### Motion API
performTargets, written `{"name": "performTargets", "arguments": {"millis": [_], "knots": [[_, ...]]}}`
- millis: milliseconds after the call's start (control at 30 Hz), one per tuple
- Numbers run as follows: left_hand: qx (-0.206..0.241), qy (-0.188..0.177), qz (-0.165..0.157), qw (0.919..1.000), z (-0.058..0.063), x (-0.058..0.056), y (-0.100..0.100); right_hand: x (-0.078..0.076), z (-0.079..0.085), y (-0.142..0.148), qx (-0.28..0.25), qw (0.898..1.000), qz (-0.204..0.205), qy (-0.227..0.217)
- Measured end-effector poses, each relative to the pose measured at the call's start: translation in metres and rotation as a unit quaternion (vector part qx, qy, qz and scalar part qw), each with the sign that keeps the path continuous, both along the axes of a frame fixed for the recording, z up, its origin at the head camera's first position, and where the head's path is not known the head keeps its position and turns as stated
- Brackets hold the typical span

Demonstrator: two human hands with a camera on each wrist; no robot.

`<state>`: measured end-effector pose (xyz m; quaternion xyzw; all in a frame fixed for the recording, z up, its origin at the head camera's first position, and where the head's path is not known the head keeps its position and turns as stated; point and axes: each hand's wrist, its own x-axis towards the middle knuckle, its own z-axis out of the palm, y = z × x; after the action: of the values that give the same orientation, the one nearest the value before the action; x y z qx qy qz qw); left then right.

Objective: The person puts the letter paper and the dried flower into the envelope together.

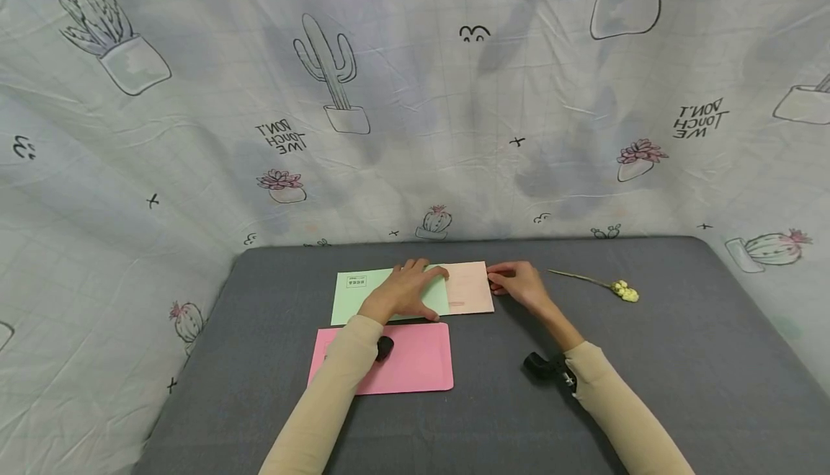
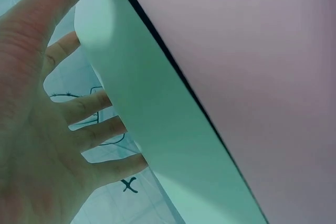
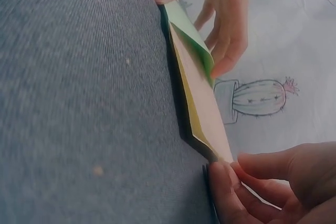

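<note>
A light green envelope [image 1: 357,295] lies on the table with a peach-coloured card [image 1: 468,291] partly inside its right end. In the right wrist view the card [image 3: 197,95] shows a yellowish layer beneath. My left hand [image 1: 407,291] spans the envelope, thumb at its near edge and fingers at the far edge, gripping it. The left wrist view shows those fingers spread along the green edge [image 2: 131,87]. With thumb and fingertips, my right hand [image 1: 519,284] pinches the card's right edge. The envelope's mouth bulges slightly around the card.
A pink envelope [image 1: 415,360] lies just nearer than the green one, partly under the left forearm. To the right is a yellow flower on a thin stem [image 1: 624,290]. The grey table [image 1: 493,417] ends at a patterned cloth backdrop [image 1: 415,100].
</note>
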<state>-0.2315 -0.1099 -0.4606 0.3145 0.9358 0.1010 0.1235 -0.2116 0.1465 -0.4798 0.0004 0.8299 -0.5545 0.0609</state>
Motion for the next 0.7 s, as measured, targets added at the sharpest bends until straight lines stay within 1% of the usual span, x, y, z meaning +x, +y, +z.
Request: {"name": "performTargets", "arguments": {"millis": [200, 333, 700], "knots": [[-0.002, -0.006, 0.004, 1.0, 0.003, 0.003, 0.0, 0.001, 0.0, -0.006, -0.001, 1.0, 0.009, -0.005], [-0.004, -0.008, 0.003, 1.0, 0.004, 0.003, 0.0, 0.0, -0.002, -0.009, -0.006, 1.0, 0.016, -0.01], [-0.001, -0.011, 0.005, 0.9999, 0.004, 0.003, 0.0, 0.001, 0.0, -0.012, -0.02, 0.999, 0.043, -0.01]]}}
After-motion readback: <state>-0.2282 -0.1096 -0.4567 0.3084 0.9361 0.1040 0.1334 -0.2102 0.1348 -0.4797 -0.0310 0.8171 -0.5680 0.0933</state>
